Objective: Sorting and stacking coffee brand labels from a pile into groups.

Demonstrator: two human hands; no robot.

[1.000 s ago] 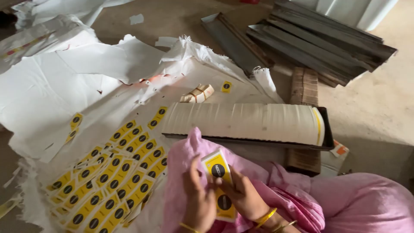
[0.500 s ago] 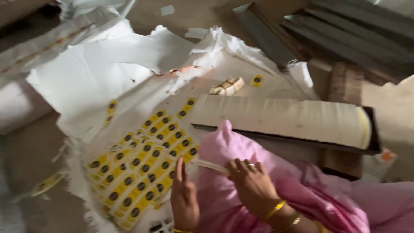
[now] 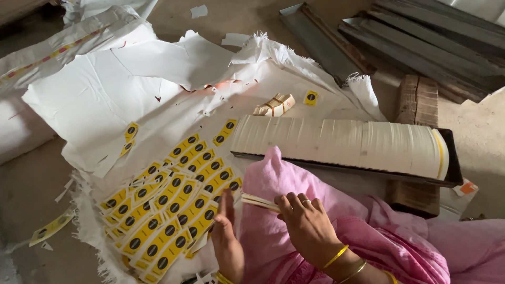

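Right hand [image 3: 305, 223]: fingers gripping a thin stack of labels [image 3: 259, 202] above the pink cloth [image 3: 273, 179]. Left hand [image 3: 227, 236]: lying flat and released, touching the stack's near end beside yellow labels [image 3: 168, 210] spread over white sacking [image 3: 173, 121]. Long row of white cards [image 3: 342, 144] lying beyond

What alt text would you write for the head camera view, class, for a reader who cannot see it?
The right hand holds a thin stack of cards edge-on over a pink-clothed lap, the left hand open beside it. Yellow labels with black dots cover a white sack; behind lies a long row of white cards.
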